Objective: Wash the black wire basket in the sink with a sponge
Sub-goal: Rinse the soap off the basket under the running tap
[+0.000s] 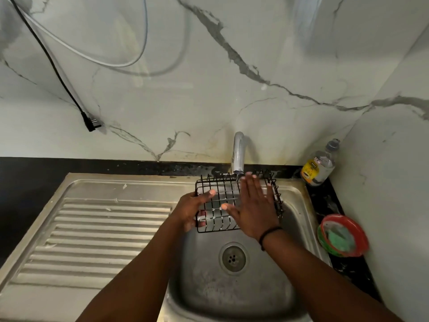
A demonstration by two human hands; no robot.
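The black wire basket (236, 201) is gripped by the left hand (193, 210) under the tap (238, 154); the right hand (255, 210) is laid flat, seemingly touching it.

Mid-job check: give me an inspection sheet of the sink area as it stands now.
Surface: steel sink with ribbed drainboard, on a black counter.
Job's things: black basket held over the sink under the tap; sponge in a red bowl at the right.
Clutter: soap bottle in the corner.
Grippers: left hand grips the basket's left edge; right hand lies flat on it, fingers straight.
Cables: black plug and white cable hang on the wall.
Surroundings: marble wall.
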